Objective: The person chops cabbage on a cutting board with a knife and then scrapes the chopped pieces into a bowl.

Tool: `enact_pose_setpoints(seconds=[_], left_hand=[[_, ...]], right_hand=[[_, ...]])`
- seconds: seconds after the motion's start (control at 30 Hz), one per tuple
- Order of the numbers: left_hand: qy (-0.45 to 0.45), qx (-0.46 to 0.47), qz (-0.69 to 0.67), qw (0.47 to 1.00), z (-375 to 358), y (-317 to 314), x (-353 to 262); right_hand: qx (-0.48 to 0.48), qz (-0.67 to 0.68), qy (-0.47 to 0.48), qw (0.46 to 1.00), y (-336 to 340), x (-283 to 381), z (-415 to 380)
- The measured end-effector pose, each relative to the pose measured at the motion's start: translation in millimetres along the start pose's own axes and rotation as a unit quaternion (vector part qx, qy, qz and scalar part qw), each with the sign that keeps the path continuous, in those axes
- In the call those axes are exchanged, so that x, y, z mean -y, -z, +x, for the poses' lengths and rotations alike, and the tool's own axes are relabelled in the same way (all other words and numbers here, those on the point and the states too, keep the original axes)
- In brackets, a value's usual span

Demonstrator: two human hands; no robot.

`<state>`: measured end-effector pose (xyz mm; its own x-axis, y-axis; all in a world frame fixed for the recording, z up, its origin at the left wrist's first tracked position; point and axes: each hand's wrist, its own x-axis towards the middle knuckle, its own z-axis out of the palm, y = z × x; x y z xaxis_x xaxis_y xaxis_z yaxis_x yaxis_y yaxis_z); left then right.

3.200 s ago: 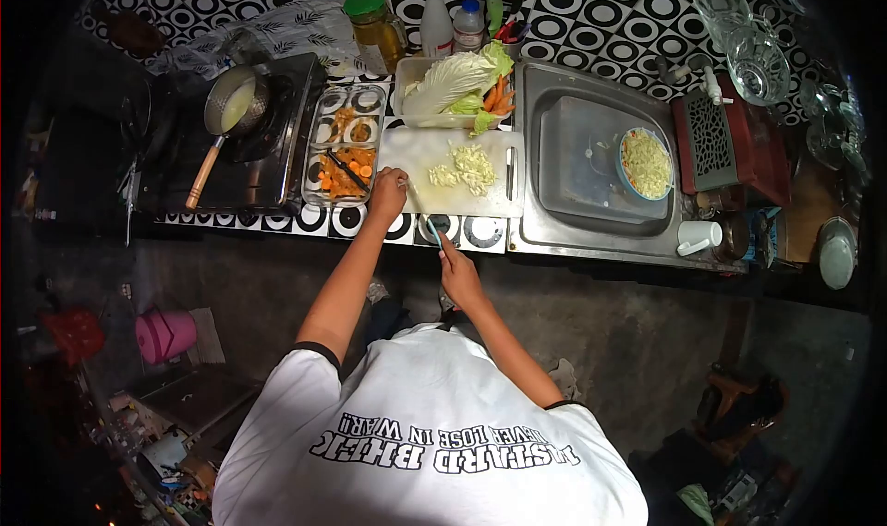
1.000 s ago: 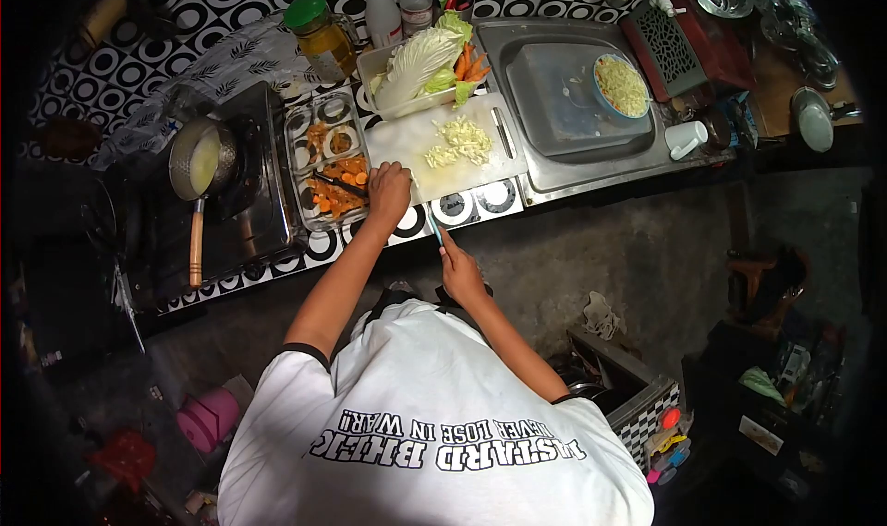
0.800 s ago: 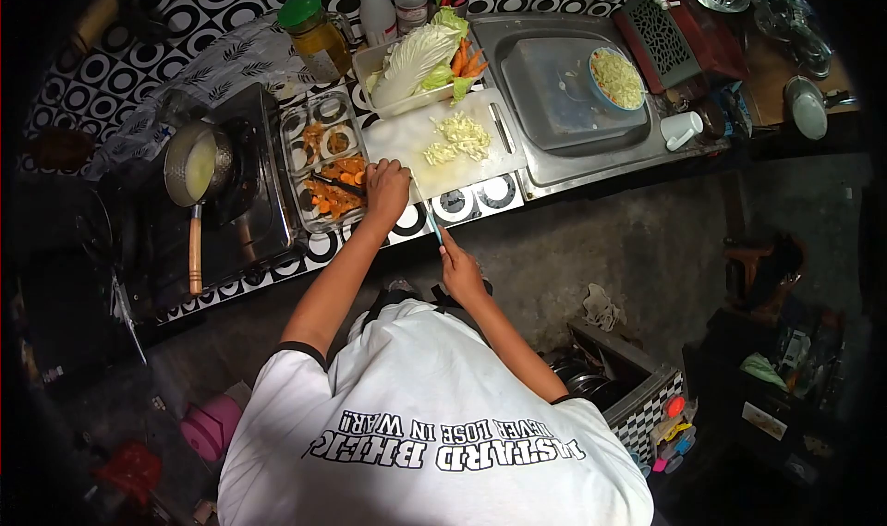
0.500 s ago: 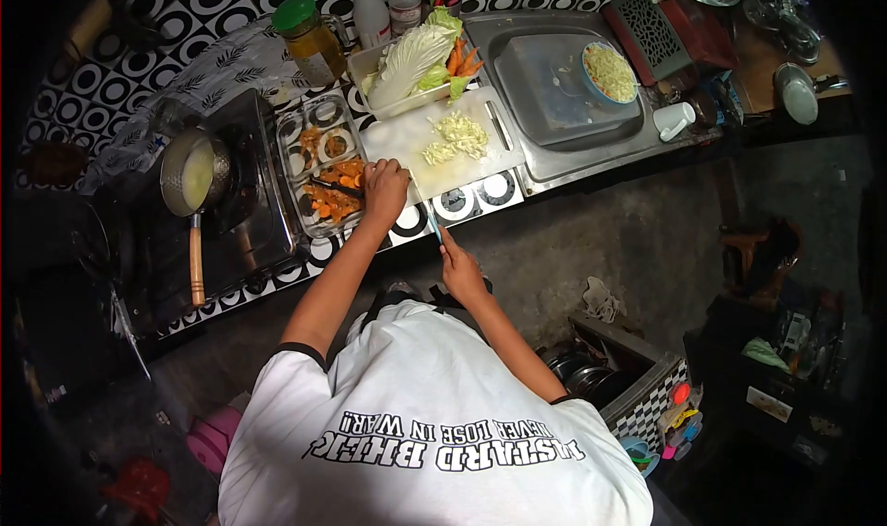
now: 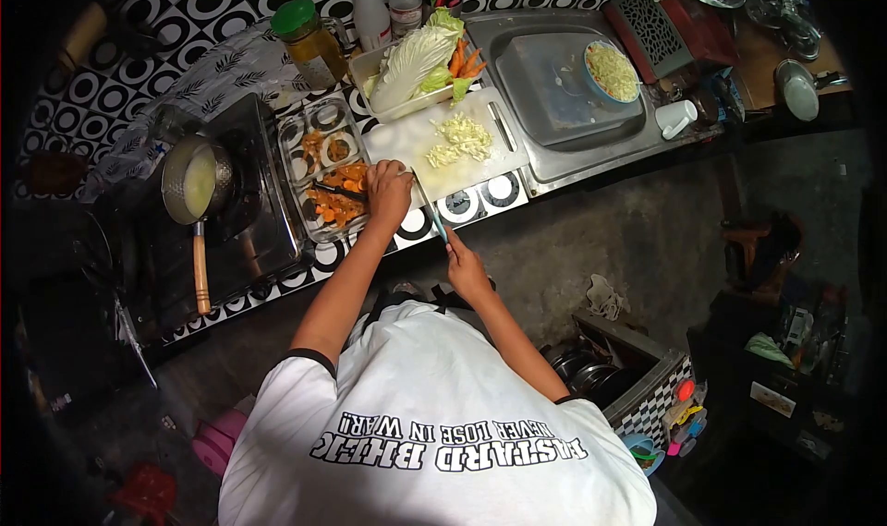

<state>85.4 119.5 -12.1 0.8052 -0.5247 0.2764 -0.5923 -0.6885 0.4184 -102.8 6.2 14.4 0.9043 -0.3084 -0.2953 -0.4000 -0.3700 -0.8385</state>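
My right hand (image 5: 467,266) grips a knife (image 5: 440,223) by its light blue handle, with the blade resting near the front left edge of the white cutting board (image 5: 397,143). Beside the blade, my left hand (image 5: 390,192) is closed over the board's left front corner; whatever its fingers press on is hidden beneath them. Chopped pale cabbage (image 5: 462,140) lies in a loose heap on the board. Just left of my left hand stands a clear divided tray (image 5: 305,207) holding orange pieces (image 5: 337,207) and a dark-handled tool (image 5: 342,192).
A pan (image 5: 197,180) with a wooden handle sits on the stove (image 5: 245,230) at left. Behind the board is a container (image 5: 407,110) of cabbage (image 5: 420,62) and carrots (image 5: 469,61). To the right are the sink (image 5: 554,166), a bowl of shredded cabbage (image 5: 612,72) and a white mug (image 5: 675,118).
The whole view has shifted slightly. Both hands stay nearly in place, the left still closed at the board's corner and the right still on the knife.
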Motion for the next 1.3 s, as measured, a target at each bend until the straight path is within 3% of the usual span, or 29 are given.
enact_pose_setpoints(seconds=[0.13, 0.23, 0.3, 0.43, 0.7, 1.07, 1.23, 1.3], left_hand=[[0.005, -0.003, 0.001, 1.000, 0, 0, -1], [0.011, 0.000, -0.016, 1.000, 1, -1, -1], [0.010, -0.002, -0.015, 1.000, 0, 0, -1], [0.008, -0.005, -0.007, 1.000, -1, 1, -1], [0.015, -0.015, 0.000, 1.000, -1, 3, -5], [0.051, -0.007, 0.023, 0.998, 1, 1, -11], [0.078, -0.049, 0.038, 0.995, -11, 8, -21], [0.104, -0.059, 0.014, 0.993, -24, 17, -26]], right_hand=[[-0.019, -0.011, 0.016, 1.000, -4, -1, 4], [0.014, 0.000, -0.025, 1.000, -9, -8, 13], [-0.026, -0.018, 0.048, 0.998, -17, -13, 18], [-0.038, -0.044, 0.060, 0.996, -17, -12, 26], [0.012, -0.109, 0.063, 0.992, 19, -9, 39], [0.044, -0.016, 0.086, 0.995, 54, -12, 49], [0.146, -0.005, 0.028, 0.989, 74, -6, 42], [0.150, -0.002, 0.058, 0.987, 71, -17, 44]])
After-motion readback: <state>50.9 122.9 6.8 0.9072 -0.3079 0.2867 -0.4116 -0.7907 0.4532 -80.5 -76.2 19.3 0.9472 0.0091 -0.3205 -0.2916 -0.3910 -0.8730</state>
